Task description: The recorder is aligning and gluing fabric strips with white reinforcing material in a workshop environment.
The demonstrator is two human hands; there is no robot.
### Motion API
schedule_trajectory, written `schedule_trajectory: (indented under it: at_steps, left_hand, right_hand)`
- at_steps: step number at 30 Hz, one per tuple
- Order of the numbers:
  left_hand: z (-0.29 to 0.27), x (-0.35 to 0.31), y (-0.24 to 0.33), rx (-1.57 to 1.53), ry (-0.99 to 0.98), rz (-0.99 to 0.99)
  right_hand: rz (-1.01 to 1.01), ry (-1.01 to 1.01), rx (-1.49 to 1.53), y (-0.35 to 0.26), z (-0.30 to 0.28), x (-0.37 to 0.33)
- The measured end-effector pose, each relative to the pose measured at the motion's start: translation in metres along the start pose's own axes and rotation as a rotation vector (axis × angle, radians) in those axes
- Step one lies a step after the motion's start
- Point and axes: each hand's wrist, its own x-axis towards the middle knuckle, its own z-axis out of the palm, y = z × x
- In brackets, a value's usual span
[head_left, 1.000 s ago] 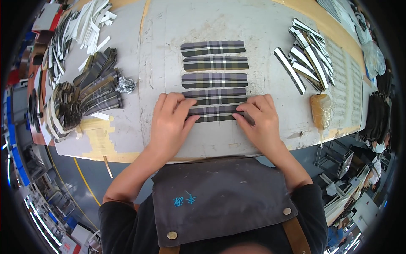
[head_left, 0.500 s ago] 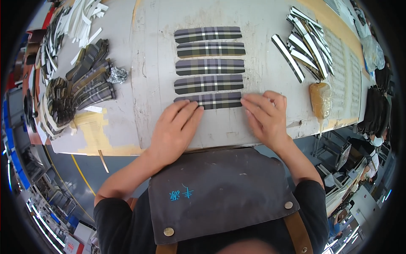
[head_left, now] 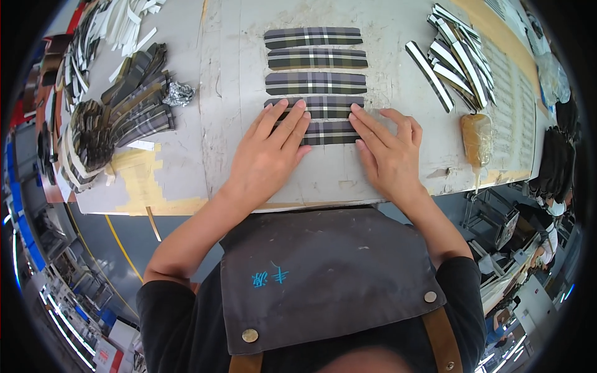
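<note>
Several plaid fabric strips in purple-grey, olive and white lie flat in a column on the worktable. My left hand (head_left: 267, 149) rests palm down with its fingers stretched over the left end of the second-nearest strip (head_left: 326, 107). At that strip's right end, the fingertips of my right hand (head_left: 393, 148) touch down, fingers extended. Both hands partly cover the nearest strip (head_left: 329, 133), whose left end is hidden under my left hand. Beyond them, the farther strips, such as the middle one (head_left: 316, 82), lie untouched.
A pile of plaid pieces (head_left: 140, 115) and a crumpled foil ball (head_left: 179, 94) lie on the left, with white strips (head_left: 127, 28) behind. On the right are white-and-dark strips (head_left: 457, 59) and an amber wrapped block (head_left: 476, 140). The table's near edge (head_left: 298, 206) borders my apron.
My hands have moved away from me, from the nearest strip to the second-nearest, with fingers now flatter and straighter. The whole view has shifted slightly.
</note>
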Motion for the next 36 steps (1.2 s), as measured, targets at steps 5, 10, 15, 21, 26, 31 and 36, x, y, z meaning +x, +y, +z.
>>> schedule_trajectory:
  at_steps: [5, 10, 15, 21, 26, 31, 36]
  left_hand:
    - [-0.003, 0.003, -0.002, -0.057, 0.05, -0.039]
    - [-0.009, 0.0, 0.006, -0.086, 0.142, -0.033]
    - [-0.011, -0.007, 0.033, -0.165, 0.081, 0.004]
    - [-0.004, -0.013, 0.04, -0.106, 0.014, -0.021]
    - [0.001, -0.017, 0.043, -0.017, -0.004, -0.011]
    - [0.003, -0.02, 0.048, 0.088, -0.062, -0.032]
    - [0.006, -0.022, 0.053, 0.081, -0.062, -0.056]
  right_hand:
    - [-0.03, 0.023, -0.02, 0.02, -0.004, -0.004]
    - [0.224, 0.231, -0.35, 0.099, -0.047, -0.024]
    - [0.657, -0.003, -0.135, 0.146, -0.072, -0.064]
    - [1.022, 0.068, 0.257, 0.099, -0.103, -0.036]
    - [0.655, 0.626, 1.326, 0.091, -0.104, -0.022]
    - [0.533, 0.532, 1.925, 0.036, -0.069, 0.038]
    - [0.601, 0.41, 1.987, 0.001, -0.037, 0.061]
